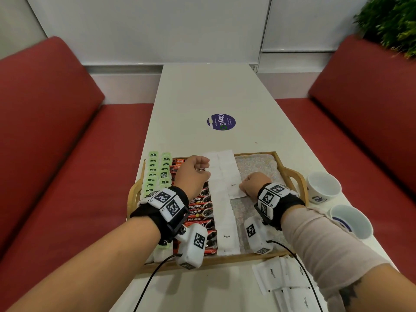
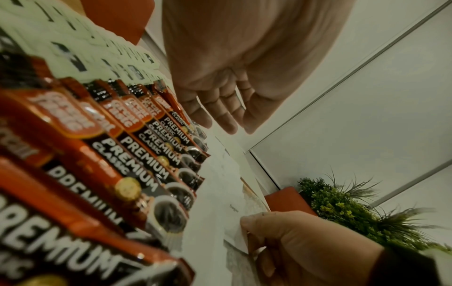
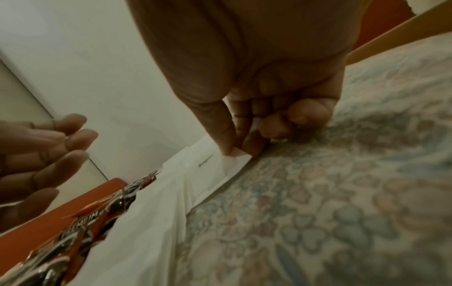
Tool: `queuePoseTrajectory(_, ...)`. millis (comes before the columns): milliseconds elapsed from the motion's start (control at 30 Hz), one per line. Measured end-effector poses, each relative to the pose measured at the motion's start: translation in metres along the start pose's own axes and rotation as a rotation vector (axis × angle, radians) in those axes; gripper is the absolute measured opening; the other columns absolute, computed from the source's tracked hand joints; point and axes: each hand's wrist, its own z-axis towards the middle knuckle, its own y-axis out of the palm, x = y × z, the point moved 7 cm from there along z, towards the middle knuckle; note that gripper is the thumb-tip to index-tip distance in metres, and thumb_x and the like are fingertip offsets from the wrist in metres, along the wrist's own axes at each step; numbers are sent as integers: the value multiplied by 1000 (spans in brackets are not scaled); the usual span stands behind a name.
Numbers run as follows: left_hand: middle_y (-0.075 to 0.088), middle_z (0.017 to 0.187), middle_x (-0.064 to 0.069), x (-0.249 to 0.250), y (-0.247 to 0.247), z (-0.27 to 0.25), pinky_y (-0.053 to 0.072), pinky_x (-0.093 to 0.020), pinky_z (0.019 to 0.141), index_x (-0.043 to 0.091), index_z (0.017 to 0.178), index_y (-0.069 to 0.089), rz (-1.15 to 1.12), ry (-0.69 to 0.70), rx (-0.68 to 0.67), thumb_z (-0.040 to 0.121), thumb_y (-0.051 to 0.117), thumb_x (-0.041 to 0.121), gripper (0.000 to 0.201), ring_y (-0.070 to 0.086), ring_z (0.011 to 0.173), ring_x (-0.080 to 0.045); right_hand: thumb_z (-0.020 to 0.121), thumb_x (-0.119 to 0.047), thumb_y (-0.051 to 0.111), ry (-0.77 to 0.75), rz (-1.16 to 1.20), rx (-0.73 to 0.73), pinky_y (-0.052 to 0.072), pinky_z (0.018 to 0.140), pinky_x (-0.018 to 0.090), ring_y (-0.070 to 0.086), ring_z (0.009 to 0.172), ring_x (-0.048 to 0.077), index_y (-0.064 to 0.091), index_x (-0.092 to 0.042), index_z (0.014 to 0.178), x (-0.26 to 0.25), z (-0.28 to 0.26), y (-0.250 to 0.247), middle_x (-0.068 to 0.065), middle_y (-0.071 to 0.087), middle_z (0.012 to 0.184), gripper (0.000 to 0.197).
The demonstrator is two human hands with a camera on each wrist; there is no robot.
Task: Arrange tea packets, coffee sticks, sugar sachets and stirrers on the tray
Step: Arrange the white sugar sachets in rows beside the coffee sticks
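On the white table (image 1: pixel 202 91) between two red benches (image 1: pixel 45 131) sits the wooden tray (image 1: pixel 279 162), lined with a floral cloth (image 1: pixel 258 167). Within the tray, along its left wall, run two columns of green tea packets (image 1: pixel 158 170); just right of them lies a row of red-and-black coffee sticks (image 1: pixel 199 210), and right of those, near the tray's middle, overlapping white sugar sachets (image 1: pixel 226 221). Outside the tray, beside its right handle, stand two white cups (image 1: pixel 324 184); off its near right corner lies a loose pile of sugar sachets (image 1: pixel 283 280). The left hand (image 1: pixel 193 174) hovers over the far coffee sticks, fingers relaxed and only loosely bent, holding nothing. The right hand (image 1: pixel 253 183) pinches one sugar sachet (image 1: pixel 235 188) by its near corner between thumb and forefinger, low over the cloth, overlapping the sachet row.
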Motion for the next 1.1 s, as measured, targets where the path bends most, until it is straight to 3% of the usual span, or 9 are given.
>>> queuePoseTrajectory(100, 60, 102, 0, 1, 2, -1, 44, -11, 69, 17, 104, 56, 12, 3, -7, 85, 59, -4, 29, 56, 82, -10, 90, -15, 51, 13, -31, 17, 33, 48, 21, 43, 56, 14, 48, -11, 66, -2, 0, -1, 1, 47, 65, 25)
queuePoseTrajectory(200, 60, 104, 0, 2, 3, -2, 42, -9, 70, 17, 104, 56, 31, 8, -18, 85, 59, -3, 28, 57, 89, -12, 90, -15, 51, 10, -44, 32, 31, 46, 21, 41, 54, 13, 45, -11, 62, -3, -2, -2, 1, 46, 63, 29)
queuePoseTrajectory(367, 60, 105, 2, 10, 3, -11, 44, -14, 76, 18, 103, 56, 54, 35, -36, 86, 60, -1, 26, 57, 94, -12, 89, -20, 57, -26, 83, 43, 41, 57, 24, 51, 63, 20, 52, -9, 72, 0, -18, -13, 5, 54, 72, 21)
queuePoseTrajectory(467, 59, 102, 3, 16, 6, -25, 43, -21, 85, 16, 102, 58, 52, 51, -65, 86, 60, -1, 24, 56, 95, -11, 90, -22, 57, -66, 122, 68, 43, 59, 29, 50, 61, 20, 48, -11, 67, 6, -37, -24, 10, 58, 81, 28)
queuePoseTrajectory(567, 60, 100, 4, 19, 13, -44, 44, -23, 86, 16, 102, 59, 86, 72, -120, 86, 62, 1, 22, 56, 93, -10, 90, -24, 59, -95, 176, 111, 44, 63, 30, 49, 63, 18, 49, -15, 67, 17, -65, -31, 9, 61, 87, 27)
queuePoseTrajectory(833, 61, 101, 5, 16, 40, -115, 44, -20, 72, 12, 104, 62, 113, 81, -285, 88, 62, 6, 17, 55, 87, -8, 86, -16, 61, -64, 249, 241, 49, 70, 31, 55, 72, 16, 58, -15, 76, 81, -150, -28, 2, 61, 79, 11)
queuePoseTrajectory(1000, 62, 102, 2, 4, 58, -148, 44, -24, 77, 13, 105, 62, 172, 56, -367, 86, 65, 8, 19, 56, 89, -11, 82, -9, 66, 25, 204, 220, 48, 64, 26, 52, 65, 11, 57, -22, 71, 124, -181, -13, -6, 55, 73, 20)
queuePoseTrajectory(1100, 61, 97, 5, 6, 70, -157, 45, -22, 79, 13, 105, 63, 202, 59, -386, 85, 66, 10, 21, 57, 89, -11, 78, -9, 73, 86, 170, 184, 46, 68, 27, 56, 80, 18, 62, -18, 93, 144, -197, -8, 0, 59, 88, 20)
